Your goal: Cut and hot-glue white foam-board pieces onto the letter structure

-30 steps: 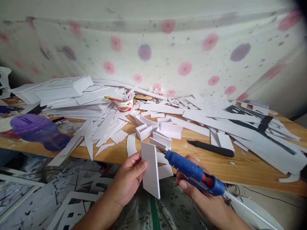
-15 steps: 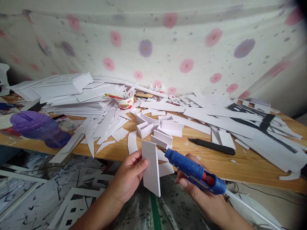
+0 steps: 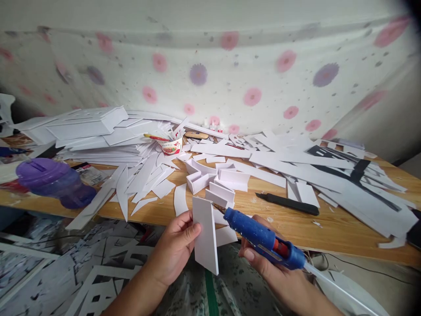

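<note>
Between the thumb and fingers of my left hand is a white foam board piece, held upright in front of the table edge. My right hand is wrapped round a blue hot glue gun, with a clear glue stick sticking out of its back. The gun's metal nozzle is at the top right corner of the board; I cannot tell if it touches. Just behind stand small folded white pieces on the wooden table.
A black utility knife lies right of the folded pieces. On the left stands a purple bottle. A paper cup full of strips is farther back. White board stacks and long strips cover both sides.
The whole view has shifted slightly, the scene sitting a little lower. Both hands keep their holds, and the nozzle stays at the board's upper corner.
</note>
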Tool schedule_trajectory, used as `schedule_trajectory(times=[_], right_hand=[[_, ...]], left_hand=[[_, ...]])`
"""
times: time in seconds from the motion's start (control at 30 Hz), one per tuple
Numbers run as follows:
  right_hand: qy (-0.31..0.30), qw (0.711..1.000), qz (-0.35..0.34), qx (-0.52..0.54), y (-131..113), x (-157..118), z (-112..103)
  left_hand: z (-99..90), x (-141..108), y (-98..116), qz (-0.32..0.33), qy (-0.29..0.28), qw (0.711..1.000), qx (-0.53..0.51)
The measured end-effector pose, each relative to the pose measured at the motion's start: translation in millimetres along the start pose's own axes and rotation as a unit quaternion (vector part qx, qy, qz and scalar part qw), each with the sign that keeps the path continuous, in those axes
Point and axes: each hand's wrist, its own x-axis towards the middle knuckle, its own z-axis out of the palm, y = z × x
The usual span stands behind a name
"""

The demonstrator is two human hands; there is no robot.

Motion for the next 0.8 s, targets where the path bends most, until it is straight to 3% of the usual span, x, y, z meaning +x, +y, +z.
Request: schedule_trajectory(times=[0.8], right_hand=[[0.003, 1.000, 0.023, -0.013, 5.2, -6.6, -3.2]], left_hand=[[2.6, 3.6, 1.2, 0.011, 0.010, 1.000, 0.008]])
